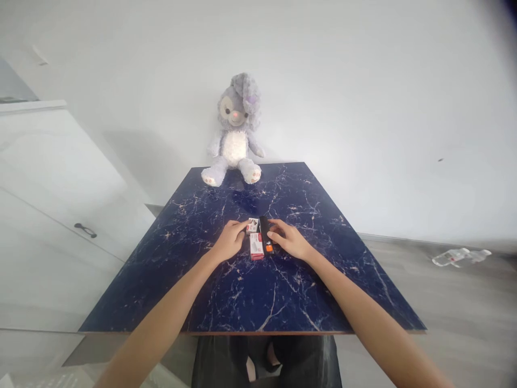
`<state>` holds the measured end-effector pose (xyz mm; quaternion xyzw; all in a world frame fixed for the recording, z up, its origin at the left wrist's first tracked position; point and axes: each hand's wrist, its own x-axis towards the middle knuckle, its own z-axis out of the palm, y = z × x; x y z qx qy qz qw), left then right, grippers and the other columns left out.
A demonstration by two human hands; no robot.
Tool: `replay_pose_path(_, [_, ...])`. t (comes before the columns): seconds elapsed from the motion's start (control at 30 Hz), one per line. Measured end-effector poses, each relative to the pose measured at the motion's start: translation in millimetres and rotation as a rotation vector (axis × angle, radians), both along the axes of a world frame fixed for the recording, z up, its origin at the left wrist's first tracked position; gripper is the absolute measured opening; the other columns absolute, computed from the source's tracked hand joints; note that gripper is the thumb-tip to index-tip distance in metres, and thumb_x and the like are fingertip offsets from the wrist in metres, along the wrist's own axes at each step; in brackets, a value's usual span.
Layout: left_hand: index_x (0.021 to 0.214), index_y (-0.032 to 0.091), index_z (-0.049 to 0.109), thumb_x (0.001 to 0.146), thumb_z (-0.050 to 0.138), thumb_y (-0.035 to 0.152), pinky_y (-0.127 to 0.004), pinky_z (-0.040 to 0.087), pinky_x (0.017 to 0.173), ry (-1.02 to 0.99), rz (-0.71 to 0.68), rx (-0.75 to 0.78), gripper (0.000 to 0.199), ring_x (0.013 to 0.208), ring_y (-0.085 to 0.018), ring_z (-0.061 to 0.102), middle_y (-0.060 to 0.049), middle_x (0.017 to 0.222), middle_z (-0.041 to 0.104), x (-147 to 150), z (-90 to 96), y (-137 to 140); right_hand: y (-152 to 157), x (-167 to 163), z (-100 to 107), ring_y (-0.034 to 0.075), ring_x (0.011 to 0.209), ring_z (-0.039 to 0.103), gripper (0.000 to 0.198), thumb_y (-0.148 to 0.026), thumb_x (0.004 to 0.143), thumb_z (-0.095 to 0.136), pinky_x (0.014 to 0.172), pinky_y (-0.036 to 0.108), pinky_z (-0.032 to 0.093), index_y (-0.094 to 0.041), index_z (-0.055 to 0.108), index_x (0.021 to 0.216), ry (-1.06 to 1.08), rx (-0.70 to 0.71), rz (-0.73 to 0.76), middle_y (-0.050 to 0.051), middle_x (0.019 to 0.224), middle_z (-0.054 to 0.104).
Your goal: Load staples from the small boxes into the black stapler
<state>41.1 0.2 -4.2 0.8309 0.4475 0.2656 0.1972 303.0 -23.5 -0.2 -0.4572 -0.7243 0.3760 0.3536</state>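
My left hand (231, 241) is at the left of a small white box (252, 224) with a dark picture on top, its index finger and thumb closed against it. Just below lies a red-and-white box (256, 246), apparently with another red one beneath it. A long black object (264, 235) with an orange patch at its near end lies along the right side of both boxes; its kind is unclear. My right hand (291, 241) has its thumb and fingers on this object from the right. Some fingertips of both hands are hidden.
A grey plush rabbit (235, 145) sits at the far end of the blue marbled table (194, 302), against the wall. A white cabinet (48, 226) stands to the left. Clear plastic bottles (451, 257) lie on the floor at the right.
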Motion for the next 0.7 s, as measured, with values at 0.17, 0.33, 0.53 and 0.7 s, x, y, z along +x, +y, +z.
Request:
replay_pose_path(0.17, [0.161, 0.033, 0.014, 0.089, 0.050, 0.018, -0.049, 0.032, 0.118, 0.016, -0.071, -0.224, 0.082, 0.140, -0.027, 0.044, -0.011, 0.155, 0.040, -9, 8.7, -19, -7, -6, 3, 0.020, 0.099, 0.070, 0.042, -0.042, 0.094, 0.056, 0.090, 0.034, 0.055, -0.022, 0.057, 0.131, -0.038, 0.004, -0.091, 0.008, 0.121, 0.069])
replay_pose_path(0.33, [0.160, 0.032, 0.016, 0.075, 0.077, 0.050, -0.053, 0.038, 0.111, 0.104, -0.118, -0.216, 0.107, 0.144, -0.040, 0.035, -0.014, 0.160, 0.033, -10, 19.1, -30, -8, -10, 3, 0.021, 0.110, 0.067, 0.036, -0.040, 0.095, 0.054, 0.097, 0.035, 0.051, -0.022, 0.062, 0.125, -0.079, 0.041, -0.120, 0.008, 0.124, 0.069])
replay_pose_path(0.53, [0.152, 0.034, 0.041, 0.075, 0.075, 0.061, -0.054, 0.038, 0.110, 0.101, -0.090, -0.164, 0.088, 0.140, -0.040, 0.041, -0.013, 0.155, 0.043, -10, 9.2, -31, -6, -12, -1, 0.022, 0.102, 0.068, 0.036, -0.044, 0.095, 0.054, 0.095, 0.036, 0.050, -0.023, 0.064, 0.123, -0.158, 0.053, -0.159, 0.006, 0.116, 0.072])
replay_pose_path(0.7, [0.151, 0.028, 0.043, 0.070, 0.077, 0.064, -0.056, 0.031, 0.114, 0.120, -0.089, -0.136, 0.094, 0.147, -0.042, 0.029, -0.016, 0.158, 0.037, 5, 0.9, -11, -1, -4, -5, 0.023, 0.104, 0.068, 0.041, -0.046, 0.092, 0.056, 0.095, 0.036, 0.050, -0.021, 0.064, 0.124, -0.169, 0.053, -0.223, 0.008, 0.118, 0.071])
